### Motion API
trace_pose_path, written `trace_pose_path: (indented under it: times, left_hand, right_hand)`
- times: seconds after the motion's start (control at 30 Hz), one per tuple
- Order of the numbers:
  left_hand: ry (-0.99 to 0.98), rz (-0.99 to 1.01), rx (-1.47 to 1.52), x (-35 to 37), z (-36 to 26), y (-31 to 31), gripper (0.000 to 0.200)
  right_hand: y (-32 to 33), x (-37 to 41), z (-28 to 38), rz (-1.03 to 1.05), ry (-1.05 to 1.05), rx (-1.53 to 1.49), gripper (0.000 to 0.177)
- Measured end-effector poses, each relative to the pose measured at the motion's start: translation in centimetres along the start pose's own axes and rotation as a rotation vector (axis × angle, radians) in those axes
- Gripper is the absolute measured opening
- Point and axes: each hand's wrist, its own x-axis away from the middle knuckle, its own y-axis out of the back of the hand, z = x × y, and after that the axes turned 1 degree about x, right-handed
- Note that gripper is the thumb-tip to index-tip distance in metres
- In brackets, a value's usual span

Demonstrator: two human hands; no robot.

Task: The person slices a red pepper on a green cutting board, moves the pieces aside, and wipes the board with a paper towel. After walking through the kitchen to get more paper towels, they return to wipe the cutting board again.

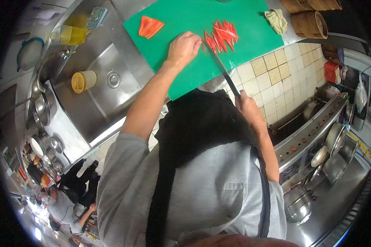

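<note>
My right hand (249, 108) is closed round the handle of a long kitchen knife (223, 71). Its blade points away from me, with the tip beside my left fingers. My left hand (184, 48) presses down on the green cutting board (173, 82), fingers curled over a piece of red pepper that is mostly hidden. A few red slivers show at the blade. Just right of the knife tip lies a loose pile of thin red pepper strips (222, 36). A larger flat red pepper piece (150, 27) rests to the left of my left hand.
Left of the board is a steel sink (97, 109) holding a yellow container (84, 81). A crumpled cloth (276, 21) sits at the board's right edge, near wooden steamer baskets (309, 24). A stove (309, 136) stands to the right. Other people (66, 210) appear at lower left.
</note>
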Motion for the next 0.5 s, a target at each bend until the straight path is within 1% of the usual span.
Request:
trace_pose_path:
  times: [0.1, 0.2, 0.3, 0.33, 0.4, 0.5]
  left_hand:
    - [0.035, 0.075, -0.107, -2.3, -1.0, -0.3, 0.018]
    - [0.190, 0.072, 0.127, -5.2, 0.7, -1.9, 0.019]
    - [0.390, 0.039, 0.461, -7.5, 4.1, 0.0, 0.028]
    - [0.385, -0.022, 0.488, -7.4, 4.2, 1.3, 0.029]
    - [0.377, -0.142, 0.539, -6.1, 4.0, 3.8, 0.030]
    - [0.375, -0.238, 0.551, -2.4, 2.9, 5.8, 0.031]
  right_hand:
    - [0.2, 0.2, -0.4, -0.103, -0.015, -0.079, 0.022]
    - [1.7, -0.3, 0.5, -0.093, 0.013, -0.064, 0.022]
    - [1.7, -1.3, -0.2, 0.014, 0.078, -0.008, 0.022]
    - [1.6, -1.7, -0.4, 0.051, 0.092, 0.036, 0.021]
    - [1.4, -2.5, -0.9, 0.060, 0.153, 0.067, 0.021]
    - [2.4, -3.9, -1.4, 0.069, 0.200, 0.120, 0.021]
